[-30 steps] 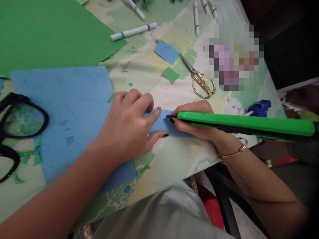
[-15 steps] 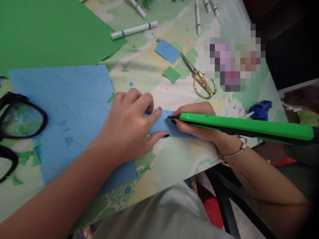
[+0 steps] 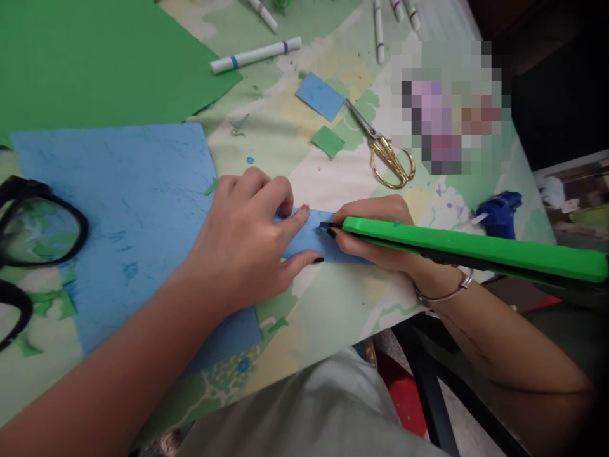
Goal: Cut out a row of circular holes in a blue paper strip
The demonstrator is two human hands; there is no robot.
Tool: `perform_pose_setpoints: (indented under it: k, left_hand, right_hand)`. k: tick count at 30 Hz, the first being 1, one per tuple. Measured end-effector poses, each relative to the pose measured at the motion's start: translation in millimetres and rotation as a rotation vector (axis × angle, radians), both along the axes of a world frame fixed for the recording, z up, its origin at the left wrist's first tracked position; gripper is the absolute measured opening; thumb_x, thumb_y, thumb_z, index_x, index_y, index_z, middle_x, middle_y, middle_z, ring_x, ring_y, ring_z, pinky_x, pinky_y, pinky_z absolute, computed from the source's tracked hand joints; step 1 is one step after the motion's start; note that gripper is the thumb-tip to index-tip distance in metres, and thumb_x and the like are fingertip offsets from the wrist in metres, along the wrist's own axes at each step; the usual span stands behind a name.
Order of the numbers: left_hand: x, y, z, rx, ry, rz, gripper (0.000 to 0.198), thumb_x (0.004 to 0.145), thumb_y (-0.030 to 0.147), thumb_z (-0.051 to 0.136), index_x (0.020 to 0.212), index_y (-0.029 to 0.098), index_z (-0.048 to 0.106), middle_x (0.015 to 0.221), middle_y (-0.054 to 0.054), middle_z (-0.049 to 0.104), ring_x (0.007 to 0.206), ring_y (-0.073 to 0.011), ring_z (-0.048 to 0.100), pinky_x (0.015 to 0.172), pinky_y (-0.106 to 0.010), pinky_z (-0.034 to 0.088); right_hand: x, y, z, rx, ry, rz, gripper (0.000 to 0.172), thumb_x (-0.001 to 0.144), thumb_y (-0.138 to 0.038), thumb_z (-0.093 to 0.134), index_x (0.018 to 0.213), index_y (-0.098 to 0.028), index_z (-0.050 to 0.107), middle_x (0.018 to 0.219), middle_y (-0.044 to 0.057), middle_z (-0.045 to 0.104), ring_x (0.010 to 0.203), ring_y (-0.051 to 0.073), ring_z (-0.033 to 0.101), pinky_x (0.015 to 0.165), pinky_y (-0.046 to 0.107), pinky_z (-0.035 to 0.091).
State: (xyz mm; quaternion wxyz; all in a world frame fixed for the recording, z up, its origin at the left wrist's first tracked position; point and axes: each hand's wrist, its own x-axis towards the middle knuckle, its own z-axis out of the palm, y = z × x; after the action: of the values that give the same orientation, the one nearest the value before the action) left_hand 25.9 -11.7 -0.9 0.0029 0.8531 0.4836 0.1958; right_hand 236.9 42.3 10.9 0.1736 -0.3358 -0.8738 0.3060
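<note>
My left hand [image 3: 252, 238] is bent over a blue strip [image 3: 304, 237], holding it down on the table with thumb and forefinger near its two edges. My right hand [image 3: 380, 222] is closed around a green utility knife [image 3: 466, 242]. The knife's dark blade tip touches or hovers just over the strip, right of my left fingertips; I cannot tell which. The strip's right end lies under my right hand. A large blue sheet [image 3: 143, 190] lies beneath my left wrist and forearm. Part of the strip is hidden by my hands.
Gold-handled scissors [image 3: 387, 155], a small blue piece [image 3: 320, 96] and a green piece [image 3: 328, 141] lie beyond my hands. A blue glue gun [image 3: 498, 212] is at right, black glasses [image 3: 42, 228] at left. A green sheet [image 3: 104, 63] and a marker [image 3: 257, 55] are farther back.
The far end of the green utility knife has dipped slightly, while its tip stays at the same spot on the strip. Both hands have barely moved.
</note>
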Motion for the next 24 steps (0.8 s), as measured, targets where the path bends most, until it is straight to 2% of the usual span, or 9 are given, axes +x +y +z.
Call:
perform_pose_setpoints:
  k: [8,11,19,24]
  left_hand:
    - [-1.1,0.5,-0.3,-0.020,-0.010,0.012,0.035,0.082,0.050,0.063,0.100,0.021,0.071,0.089,-0.010,0.058,0.086,-0.0286,0.048,0.074,-0.044,0.037]
    - [-1.2,0.4,-0.2,-0.022,-0.016,0.016,0.037,0.082,0.052,0.062,0.099,0.021,0.071,0.087,-0.010,0.057,0.086,-0.0292,0.049,0.072,-0.044,0.037]
    - [-1.5,1.1,0.3,-0.033,-0.033,0.031,0.038,0.082,0.054,0.062,0.098,0.022,0.072,0.082,-0.009,0.055,0.085,-0.0311,0.050,0.072,-0.045,0.037]
    - [-2.2,1.2,-1.8,-0.006,-0.028,0.030,0.037,0.080,0.054,0.063,0.098,0.022,0.070,0.097,-0.012,0.059,0.093,-0.0338,0.052,0.075,-0.047,0.039]
  right_hand:
    - [2.7,-1.6,-6.9,0.087,0.030,0.033,0.021,0.081,-0.020,0.055,0.060,-0.017,0.054,0.055,-0.003,0.048,0.051,0.007,0.036,0.049,0.021,0.032]
    - [2.7,-1.3,-8.5,0.111,0.044,0.029,0.021,0.081,-0.021,0.056,0.060,-0.017,0.055,0.055,-0.003,0.050,0.051,0.007,0.038,0.049,0.020,0.034]
    - [2.6,-1.4,-8.3,0.082,0.059,0.022,0.019,0.079,-0.019,0.057,0.060,-0.017,0.056,0.054,-0.003,0.051,0.049,0.008,0.041,0.048,0.022,0.035]
    - [3.7,-1.2,-9.0,0.092,0.036,0.005,0.019,0.079,-0.020,0.059,0.061,-0.018,0.056,0.056,-0.003,0.052,0.051,0.008,0.042,0.049,0.022,0.035]
